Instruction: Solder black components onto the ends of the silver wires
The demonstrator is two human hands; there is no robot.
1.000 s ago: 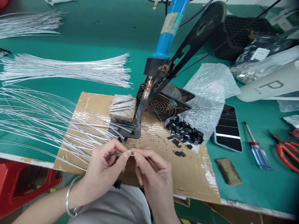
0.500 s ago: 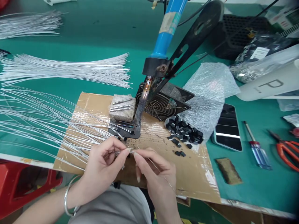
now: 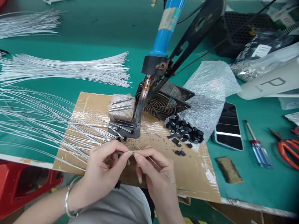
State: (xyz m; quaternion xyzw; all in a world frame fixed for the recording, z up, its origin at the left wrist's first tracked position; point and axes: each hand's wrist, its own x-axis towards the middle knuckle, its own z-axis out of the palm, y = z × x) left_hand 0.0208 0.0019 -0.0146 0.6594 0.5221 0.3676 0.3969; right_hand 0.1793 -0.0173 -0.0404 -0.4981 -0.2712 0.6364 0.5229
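Observation:
Over the front of the cardboard, my left hand (image 3: 106,166) and my right hand (image 3: 157,171) meet fingertip to fingertip. Each pinches with thumb and forefinger at a tiny pale piece between them, too small and covered to name. A thin wire (image 3: 168,177) runs through the fingers of my right hand and trails toward its wrist. Just beyond my left hand lie white wires (image 3: 77,133), some ending in small black pieces near a dark plate (image 3: 135,133). A blue-handled soldering iron (image 3: 163,37) hangs in a holder, its tip pointing down beside a greyish block (image 3: 122,113) bearing metal rods.
A fan (image 3: 161,104) stands behind the iron. To its right, small black pieces (image 3: 184,130) spill from bubble wrap (image 3: 207,90). Farther right lie a phone (image 3: 228,127), a screwdriver (image 3: 259,149), a brown sponge (image 3: 229,170) and orange-handled pliers (image 3: 287,151). A wire bundle (image 3: 67,68) lies at left.
Both hands stay almost in place, fingertips still together. My left-hand fingers and my right hand have shifted very slightly; the view has moved a little.

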